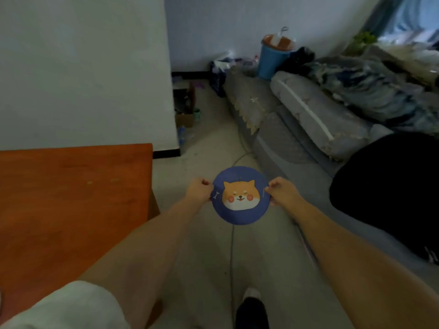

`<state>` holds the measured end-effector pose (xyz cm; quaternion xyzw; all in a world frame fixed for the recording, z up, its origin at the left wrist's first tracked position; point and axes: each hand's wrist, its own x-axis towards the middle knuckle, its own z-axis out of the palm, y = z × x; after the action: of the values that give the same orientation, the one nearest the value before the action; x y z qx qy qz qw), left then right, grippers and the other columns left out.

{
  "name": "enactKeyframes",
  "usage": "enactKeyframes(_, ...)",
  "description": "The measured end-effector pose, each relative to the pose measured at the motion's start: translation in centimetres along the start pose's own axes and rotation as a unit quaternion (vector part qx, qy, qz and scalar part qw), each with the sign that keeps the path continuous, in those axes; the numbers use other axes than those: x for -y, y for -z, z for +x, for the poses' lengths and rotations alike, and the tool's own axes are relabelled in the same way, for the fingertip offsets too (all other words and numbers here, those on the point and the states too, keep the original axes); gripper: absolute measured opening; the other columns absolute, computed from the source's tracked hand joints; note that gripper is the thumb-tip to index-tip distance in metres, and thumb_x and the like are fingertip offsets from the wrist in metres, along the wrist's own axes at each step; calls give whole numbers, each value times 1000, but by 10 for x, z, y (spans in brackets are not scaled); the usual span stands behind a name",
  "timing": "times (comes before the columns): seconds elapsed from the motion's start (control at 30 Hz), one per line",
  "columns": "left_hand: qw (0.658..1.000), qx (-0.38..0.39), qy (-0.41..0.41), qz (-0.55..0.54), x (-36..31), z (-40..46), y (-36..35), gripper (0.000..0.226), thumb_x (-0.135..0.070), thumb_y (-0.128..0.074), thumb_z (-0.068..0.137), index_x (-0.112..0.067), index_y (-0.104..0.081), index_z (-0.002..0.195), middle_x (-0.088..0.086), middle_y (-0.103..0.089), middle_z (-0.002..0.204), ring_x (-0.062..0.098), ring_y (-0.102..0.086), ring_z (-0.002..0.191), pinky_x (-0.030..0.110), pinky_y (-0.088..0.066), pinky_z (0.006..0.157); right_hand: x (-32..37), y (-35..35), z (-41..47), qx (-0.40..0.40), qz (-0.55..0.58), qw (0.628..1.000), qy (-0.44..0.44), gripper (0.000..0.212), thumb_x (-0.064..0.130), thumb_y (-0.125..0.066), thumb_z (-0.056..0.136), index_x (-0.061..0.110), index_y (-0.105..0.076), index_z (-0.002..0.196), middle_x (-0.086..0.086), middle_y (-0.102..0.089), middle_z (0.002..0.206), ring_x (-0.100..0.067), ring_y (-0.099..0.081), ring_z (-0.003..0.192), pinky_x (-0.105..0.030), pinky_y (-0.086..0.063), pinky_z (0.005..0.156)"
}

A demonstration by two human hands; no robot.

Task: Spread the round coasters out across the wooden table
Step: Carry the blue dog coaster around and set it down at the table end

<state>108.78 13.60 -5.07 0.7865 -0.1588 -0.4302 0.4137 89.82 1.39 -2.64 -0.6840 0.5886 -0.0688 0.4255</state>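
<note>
A round blue coaster (241,195) with an orange dog face printed on it hangs in the air above the floor, face up toward me. My left hand (199,189) pinches its left edge and my right hand (282,189) pinches its right edge. Whether more coasters are stacked under the top one cannot be told. The wooden table (71,198), reddish brown, lies to the left of the coaster, and its right edge is about a hand's width from my left hand. No coaster lies on the part of the table that shows.
A grey sofa (308,119) with rumpled blankets runs along the right. A blue bucket (270,60) stands at the far wall. Boxes and clutter (185,108) sit by the wall corner. A thin cable (232,245) lies on the pale floor, and my dark shoe (251,312) shows below.
</note>
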Motion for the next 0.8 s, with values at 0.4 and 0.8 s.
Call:
enactKeyframes(0.4, 957, -255, 71, -118, 10, -4, 33, 33, -1, -50, 92, -14, -43, 63, 10, -53, 70, 27, -54, 73, 37, -52, 69, 104, -47, 91, 215, -109, 955, 172, 17, 13, -57, 91, 16, -48, 76, -11, -57, 89, -29, -58, 81, -50, -56, 83)
enactKeyframes(0.8, 846, -444, 148, -255, 97, -51, 160, 27, 2, -47, 93, -10, -45, 70, 13, -47, 71, 28, -47, 78, 39, -45, 75, 234, -233, 30, 391, -236, 806, 377, 10, 13, -56, 93, 12, -50, 86, -10, -57, 88, -28, -57, 77, -48, -58, 79)
